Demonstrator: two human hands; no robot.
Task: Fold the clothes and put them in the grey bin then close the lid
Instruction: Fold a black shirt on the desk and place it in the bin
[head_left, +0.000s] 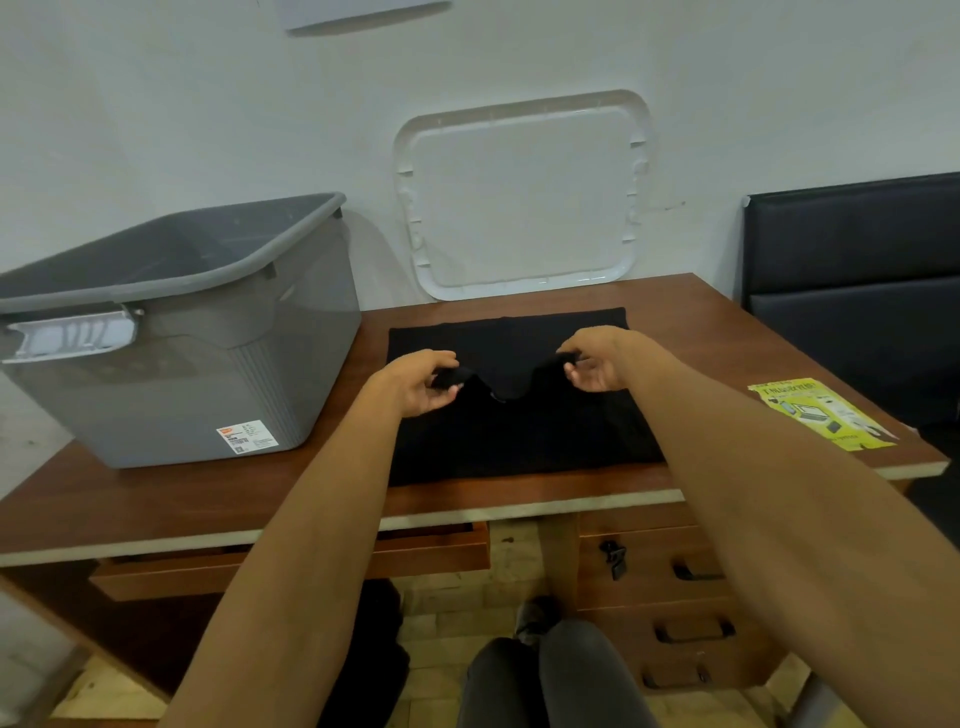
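A black garment (524, 436) lies spread flat on the brown wooden table (156, 499). My left hand (421, 384) pinches a fold of its cloth at the left. My right hand (597, 364) pinches another fold at the right. Between the two hands the lifted edge sags in a dip above the rest of the garment. The grey bin (171, 332) stands open on the table to the left of the garment, with a white latch handle on its near end. Its clear lid (524, 202) leans upright against the wall behind the table.
A yellow-green leaflet (821, 415) lies near the table's right edge. A dark padded seat back (857, 291) stands to the right. Drawers with black handles (691, 631) sit under the table, and my knees (545, 675) show below its front edge.
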